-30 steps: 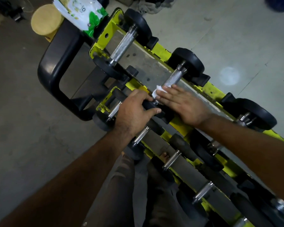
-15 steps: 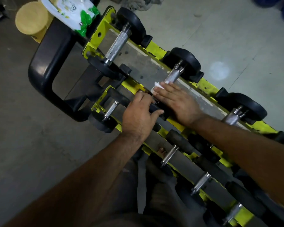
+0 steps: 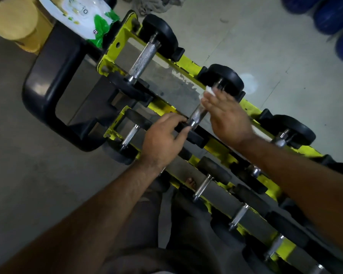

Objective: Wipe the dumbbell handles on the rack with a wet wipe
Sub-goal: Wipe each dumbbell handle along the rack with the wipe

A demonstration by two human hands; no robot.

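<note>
A yellow rack [image 3: 188, 65] holds two rows of black-ended dumbbells with knurled steel handles. My left hand [image 3: 162, 141] grips the near black end of the second dumbbell in the upper row. Its handle [image 3: 196, 115] shows bare between my hands. My right hand [image 3: 228, 117] holds a white wet wipe [image 3: 210, 91] against the far part of that handle, close to the far black end [image 3: 226, 78]; the fingers are blurred. The first dumbbell's handle [image 3: 145, 58] lies uncovered to the left.
A white and green wipes pack [image 3: 83, 14] lies on the rack's black end frame [image 3: 46, 80], beside a yellow stool [image 3: 16, 20]. Blue round objects [image 3: 333, 14] sit at the top right. The lower row holds several smaller dumbbells [image 3: 203, 186]. My foot shows beneath the rack.
My right hand slid with the wipe along the handle from the near end toward the far black end, uncovering the near part. My left hand kept its grip on the near end.
</note>
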